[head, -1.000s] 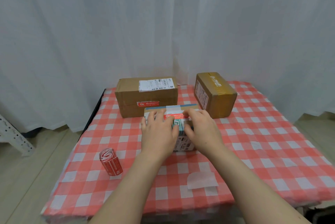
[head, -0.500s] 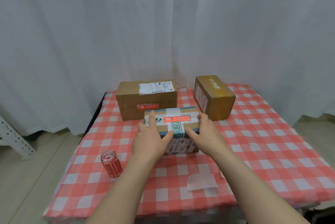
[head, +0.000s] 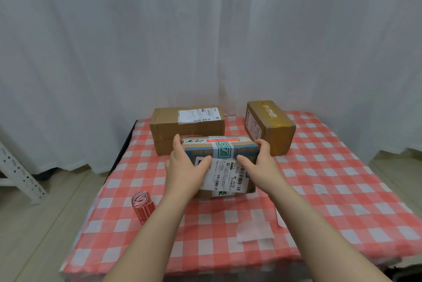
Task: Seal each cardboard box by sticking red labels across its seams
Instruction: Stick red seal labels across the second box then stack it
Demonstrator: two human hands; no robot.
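Well, the small box (head: pixel 225 160) is in the middle of the desk (head: pixel 342 190), caught between both hands. The left hand (head: pixel 182 167) clasps its left end, fingers reaching up that side and thumb laid on the near face, and the right hand (head: pixel 260 163) does the same at the right end. It looks tipped toward the person, with the white shipping slip facing them, and a red label (head: pixel 222 139) shows across the taped top; whether its base is off the cloth I cannot tell. I'd judge it light and stiff, ordinary card that takes a squeeze at the ends without buckling. The glossy tape bands could be slick under a thumb, so the bare card corners look the better hold. The long box (head: pixel 187 131) stands just behind it on the far left and the squat box (head: pixel 269 126) close on the far right, so there is little room to turn it away from the person. The open room is on the near side, where only a scrap of backing paper (head: pixel 253 231) lies by the front edge. The roll of red labels (head: pixel 142 207) lies close to the desk's left edge, where a careless sweep of the left forearm could knock it off.
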